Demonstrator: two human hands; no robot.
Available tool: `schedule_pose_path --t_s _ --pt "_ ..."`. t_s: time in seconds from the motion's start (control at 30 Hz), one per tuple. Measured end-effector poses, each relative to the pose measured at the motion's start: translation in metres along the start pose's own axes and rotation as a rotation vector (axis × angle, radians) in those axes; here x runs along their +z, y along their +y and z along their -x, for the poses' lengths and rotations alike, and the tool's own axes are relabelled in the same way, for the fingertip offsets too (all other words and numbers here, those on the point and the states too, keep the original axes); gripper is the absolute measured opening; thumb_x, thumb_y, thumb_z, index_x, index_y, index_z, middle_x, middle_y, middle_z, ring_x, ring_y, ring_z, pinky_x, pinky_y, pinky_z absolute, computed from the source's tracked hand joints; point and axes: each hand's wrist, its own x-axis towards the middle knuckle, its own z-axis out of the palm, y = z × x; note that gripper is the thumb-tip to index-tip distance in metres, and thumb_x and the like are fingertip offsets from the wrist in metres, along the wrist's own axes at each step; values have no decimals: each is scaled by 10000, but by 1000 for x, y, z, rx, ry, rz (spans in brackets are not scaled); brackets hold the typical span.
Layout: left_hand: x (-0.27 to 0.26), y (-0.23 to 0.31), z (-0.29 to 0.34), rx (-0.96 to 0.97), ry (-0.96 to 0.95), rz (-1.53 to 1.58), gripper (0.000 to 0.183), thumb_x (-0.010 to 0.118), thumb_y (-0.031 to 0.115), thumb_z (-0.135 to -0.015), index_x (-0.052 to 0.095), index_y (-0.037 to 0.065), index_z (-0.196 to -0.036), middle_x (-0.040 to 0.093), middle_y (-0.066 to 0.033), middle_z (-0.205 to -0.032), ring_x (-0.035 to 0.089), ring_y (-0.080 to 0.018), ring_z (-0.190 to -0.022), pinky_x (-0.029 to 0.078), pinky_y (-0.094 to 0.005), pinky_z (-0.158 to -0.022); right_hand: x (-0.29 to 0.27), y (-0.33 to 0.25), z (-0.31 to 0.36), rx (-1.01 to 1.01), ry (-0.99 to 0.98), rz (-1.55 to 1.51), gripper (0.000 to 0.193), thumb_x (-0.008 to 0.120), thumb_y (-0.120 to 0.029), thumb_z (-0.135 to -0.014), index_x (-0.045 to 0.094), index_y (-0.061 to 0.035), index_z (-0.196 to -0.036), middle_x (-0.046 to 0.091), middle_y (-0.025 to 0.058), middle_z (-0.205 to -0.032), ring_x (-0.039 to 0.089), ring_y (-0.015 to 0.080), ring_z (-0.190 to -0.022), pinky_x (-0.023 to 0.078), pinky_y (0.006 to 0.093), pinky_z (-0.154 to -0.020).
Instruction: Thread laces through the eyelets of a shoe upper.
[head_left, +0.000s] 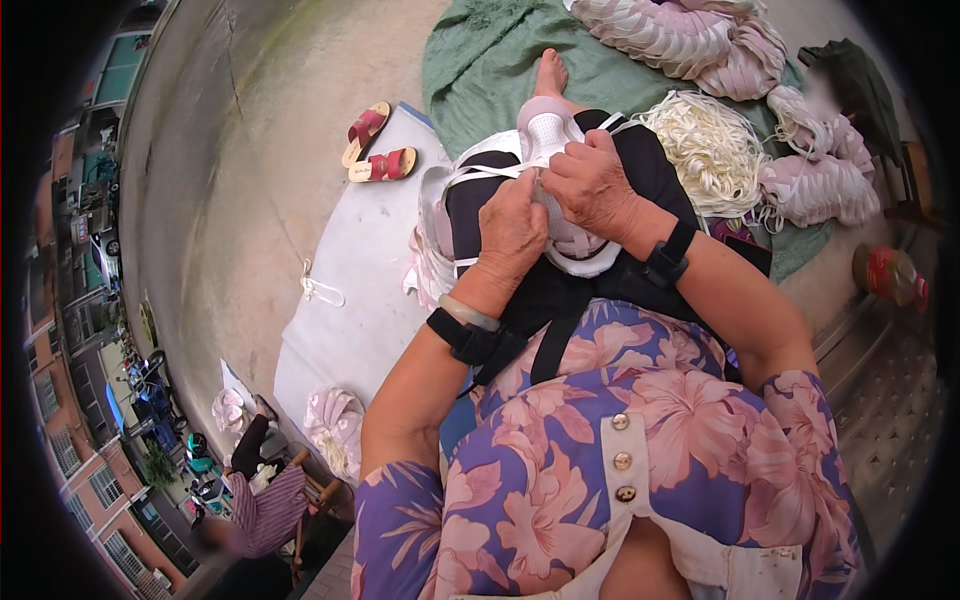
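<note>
A pale pink and white shoe upper (546, 132) lies across my lap, its toe pointing away from me. A flat white shoelace (482, 174) runs over it, one length trailing left across my dark-clothed knee. My left hand (514, 222) is closed at the left edge of the upper's opening, thumb and fingers pinched on the lace. My right hand (592, 182) is closed beside it, also gripping at the lacing; another white strand shows beyond its knuckles. The fingers cover most of the lacing. More pale uppers (432, 245) rest by my left knee.
A heap of white laces (700, 150) and bundled pink-white uppers (680, 45) lie on a green cloth (480, 60). Red sandals (366, 132) stand beside a white sheet (345, 240). A jar (884, 275) is at right. Another person in a striped shirt (262, 515) sits lower left.
</note>
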Motion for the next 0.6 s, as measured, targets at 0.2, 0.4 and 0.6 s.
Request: schedule_pose_path --t_s 0.2,0.4,0.6 --pt "2 -3 6 34 25 -148 324 511 55 -705 552 0 -1021 553 -168 -770 574 -330 -723 477 -410 -653 -73 20 60 186 22 -14 115 646 -114 -682 533 -121 -665 439 3 -612 486 190 -611 318 340 -646" --pt "0 1 0 95 34 -111 245 531 84 -726 569 23 -960 552 -156 -761 564 -340 -681 468 -419 -618 -140 93 268 1010 9 110 113 653 -136 -760 601 -41 -727 579 66 -662 562 212 -593 426 310 -564" --pt "-25 -4 -17 -37 32 -214 214 610 123 -754 586 39 -949 599 -140 -854 575 -308 -710 460 -375 -645 -125 96 282 1018 -320 31 124 659 -153 -740 627 -39 -775 594 67 -682 577 237 -644 443 334 -611"
